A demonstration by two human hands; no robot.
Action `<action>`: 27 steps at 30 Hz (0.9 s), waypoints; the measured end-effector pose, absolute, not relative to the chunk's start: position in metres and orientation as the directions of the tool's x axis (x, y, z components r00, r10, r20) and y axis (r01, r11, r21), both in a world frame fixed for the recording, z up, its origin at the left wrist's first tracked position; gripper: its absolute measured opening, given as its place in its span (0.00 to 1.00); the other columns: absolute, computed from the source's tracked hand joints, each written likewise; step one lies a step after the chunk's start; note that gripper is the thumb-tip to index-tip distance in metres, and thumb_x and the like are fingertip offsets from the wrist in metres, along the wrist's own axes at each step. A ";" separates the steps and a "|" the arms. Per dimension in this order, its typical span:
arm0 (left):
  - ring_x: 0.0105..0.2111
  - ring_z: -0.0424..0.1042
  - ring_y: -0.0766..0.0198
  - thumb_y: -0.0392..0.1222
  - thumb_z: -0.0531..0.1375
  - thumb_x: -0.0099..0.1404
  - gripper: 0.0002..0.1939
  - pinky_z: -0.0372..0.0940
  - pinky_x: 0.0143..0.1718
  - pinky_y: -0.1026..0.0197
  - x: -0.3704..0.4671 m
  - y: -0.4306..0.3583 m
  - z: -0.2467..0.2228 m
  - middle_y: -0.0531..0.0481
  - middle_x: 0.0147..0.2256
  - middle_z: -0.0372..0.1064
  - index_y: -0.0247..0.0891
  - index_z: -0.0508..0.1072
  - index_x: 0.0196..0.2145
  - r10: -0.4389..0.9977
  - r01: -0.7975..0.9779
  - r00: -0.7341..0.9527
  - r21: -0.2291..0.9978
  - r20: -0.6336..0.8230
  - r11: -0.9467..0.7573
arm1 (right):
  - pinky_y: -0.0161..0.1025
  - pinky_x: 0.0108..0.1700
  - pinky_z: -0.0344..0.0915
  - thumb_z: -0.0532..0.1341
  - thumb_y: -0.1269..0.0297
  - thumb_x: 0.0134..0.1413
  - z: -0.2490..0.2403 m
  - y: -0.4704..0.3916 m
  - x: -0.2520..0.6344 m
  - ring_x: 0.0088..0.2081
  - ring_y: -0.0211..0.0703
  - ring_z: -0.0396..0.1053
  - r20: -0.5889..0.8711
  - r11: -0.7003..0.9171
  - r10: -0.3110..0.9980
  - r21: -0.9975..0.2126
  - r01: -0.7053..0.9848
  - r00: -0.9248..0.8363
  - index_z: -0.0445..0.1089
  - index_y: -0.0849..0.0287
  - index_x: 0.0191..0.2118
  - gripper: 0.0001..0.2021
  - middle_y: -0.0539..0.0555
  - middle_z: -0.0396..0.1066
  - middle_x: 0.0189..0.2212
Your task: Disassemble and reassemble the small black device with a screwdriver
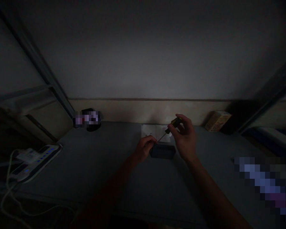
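My right hand point(186, 136) grips a screwdriver point(173, 124) by its dark and yellow handle. The thin shaft slants down and left, and its tip ends at the fingertips of my left hand point(144, 149). Those fingers are closed in a pinch at the far left corner of a dark box point(163, 152); whatever they hold is too small and dim to make out. Slots or vents run along the box's upper part. Just behind it lies a white sheet of paper point(146, 129) with a few small dark specks on it, partly covered by my hands and the screwdriver.
The grey table point(105, 165) meets a wall at the back. A power strip point(44, 160) with a plugged-in white adapter and cables lies at the left. Dark objects, partly pixelated, stand back left. A small patterned box point(218, 121) is back right; a pixelated item lies front right.
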State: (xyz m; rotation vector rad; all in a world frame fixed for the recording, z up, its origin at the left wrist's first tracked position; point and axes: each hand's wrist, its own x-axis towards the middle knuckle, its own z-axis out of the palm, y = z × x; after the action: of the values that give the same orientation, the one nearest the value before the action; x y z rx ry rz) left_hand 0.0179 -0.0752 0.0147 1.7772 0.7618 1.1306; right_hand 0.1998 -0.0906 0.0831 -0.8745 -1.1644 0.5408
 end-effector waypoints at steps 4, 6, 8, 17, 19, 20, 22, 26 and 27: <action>0.36 0.69 0.57 0.45 0.54 0.67 0.12 0.60 0.41 0.58 0.017 -0.077 0.017 0.48 0.32 0.70 0.37 0.73 0.33 0.836 0.053 0.401 0.902 0.375 -0.429 | 0.39 0.37 0.77 0.72 0.63 0.52 0.082 -0.089 0.200 0.41 0.41 0.72 0.545 0.560 0.769 -0.827 0.060 0.335 0.70 0.47 0.52 0.21 0.50 0.69 0.45; 0.36 0.68 0.57 0.45 0.53 0.67 0.12 0.60 0.41 0.58 0.017 -0.078 0.018 0.48 0.32 0.70 0.37 0.73 0.33 0.842 0.060 0.401 0.906 0.362 -0.418 | 0.38 0.38 0.77 0.72 0.63 0.52 0.081 -0.089 0.200 0.41 0.41 0.72 0.553 0.567 0.764 -0.822 0.064 0.333 0.70 0.46 0.51 0.21 0.51 0.69 0.46; 0.36 0.68 0.57 0.46 0.54 0.67 0.13 0.59 0.40 0.58 0.018 -0.079 0.019 0.48 0.32 0.70 0.37 0.73 0.33 0.848 0.060 0.395 0.911 0.353 -0.408 | 0.39 0.38 0.77 0.71 0.64 0.52 0.081 -0.089 0.200 0.41 0.41 0.72 0.561 0.573 0.758 -0.817 0.073 0.333 0.70 0.46 0.51 0.21 0.51 0.69 0.46; 0.36 0.68 0.57 0.47 0.54 0.67 0.13 0.60 0.40 0.58 0.018 -0.079 0.020 0.47 0.32 0.71 0.37 0.73 0.32 0.849 0.058 0.396 0.913 0.350 -0.404 | 0.40 0.38 0.78 0.70 0.64 0.55 0.082 -0.090 0.202 0.41 0.42 0.73 0.586 0.582 0.743 -0.804 0.119 0.324 0.69 0.46 0.52 0.20 0.51 0.68 0.45; 0.37 0.69 0.57 0.46 0.54 0.67 0.12 0.60 0.40 0.58 0.017 -0.079 0.019 0.47 0.32 0.71 0.37 0.74 0.33 0.848 0.059 0.394 0.911 0.355 -0.409 | 0.40 0.39 0.78 0.70 0.64 0.55 0.082 -0.090 0.202 0.41 0.42 0.73 0.588 0.585 0.740 -0.802 0.120 0.327 0.69 0.46 0.53 0.20 0.51 0.69 0.44; 0.36 0.69 0.57 0.45 0.54 0.68 0.12 0.60 0.40 0.58 0.017 -0.079 0.019 0.47 0.32 0.71 0.37 0.74 0.33 0.846 0.056 0.393 0.909 0.360 -0.413 | 0.40 0.38 0.78 0.70 0.64 0.55 0.082 -0.090 0.203 0.41 0.42 0.73 0.588 0.585 0.739 -0.802 0.119 0.328 0.69 0.46 0.53 0.20 0.51 0.69 0.44; 0.36 0.69 0.57 0.46 0.54 0.69 0.13 0.60 0.40 0.58 0.017 -0.079 0.020 0.47 0.32 0.71 0.37 0.74 0.33 0.839 0.049 0.392 0.902 0.377 -0.428 | 0.40 0.38 0.78 0.70 0.63 0.54 0.082 -0.089 0.203 0.41 0.42 0.73 0.589 0.587 0.736 -0.801 0.118 0.335 0.69 0.46 0.52 0.20 0.51 0.69 0.44; 0.35 0.69 0.59 0.49 0.56 0.70 0.14 0.60 0.39 0.59 0.019 -0.079 0.022 0.47 0.32 0.71 0.37 0.75 0.34 0.844 0.064 0.361 0.893 0.396 -0.446 | 0.39 0.37 0.78 0.70 0.63 0.54 0.081 -0.088 0.203 0.41 0.42 0.73 0.599 0.594 0.722 -0.793 0.134 0.345 0.69 0.46 0.52 0.20 0.51 0.69 0.45; 0.35 0.69 0.59 0.48 0.57 0.69 0.13 0.60 0.38 0.59 0.019 -0.079 0.022 0.47 0.32 0.71 0.37 0.74 0.34 0.851 0.072 0.349 0.894 0.392 -0.441 | 0.39 0.37 0.77 0.70 0.63 0.54 0.081 -0.088 0.203 0.41 0.42 0.73 0.599 0.594 0.722 -0.793 0.134 0.346 0.69 0.46 0.52 0.20 0.51 0.69 0.45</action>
State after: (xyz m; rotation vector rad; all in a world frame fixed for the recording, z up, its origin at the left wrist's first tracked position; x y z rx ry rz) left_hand 0.0194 -0.0791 0.0220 1.7784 0.8189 1.1758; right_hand 0.2028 -0.0878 0.0807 -0.8882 -1.1814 0.4551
